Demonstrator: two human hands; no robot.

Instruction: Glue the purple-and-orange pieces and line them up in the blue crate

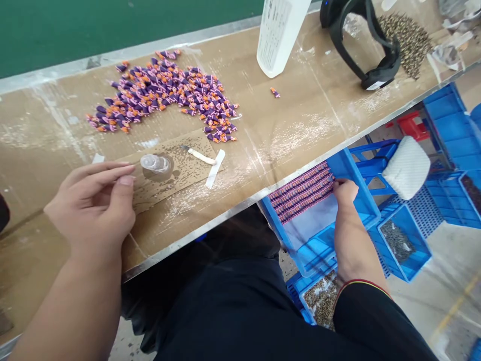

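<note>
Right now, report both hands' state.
Left hand: fingers partly curled; whether it holds anything cannot be told.
Right hand: curled at the patterned rows in the blue bin; any hold cannot be told.

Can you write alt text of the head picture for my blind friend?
A person's right hand is at purple rows in a blue bin; their left hand is over a workbench with a pile of small purple-and-orange pieces.

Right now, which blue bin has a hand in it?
The bin partly hidden by the table, holding rows of purple-and-pink pieces; the right hand is at the rows' ends. The other bins in view show no hand.
</note>
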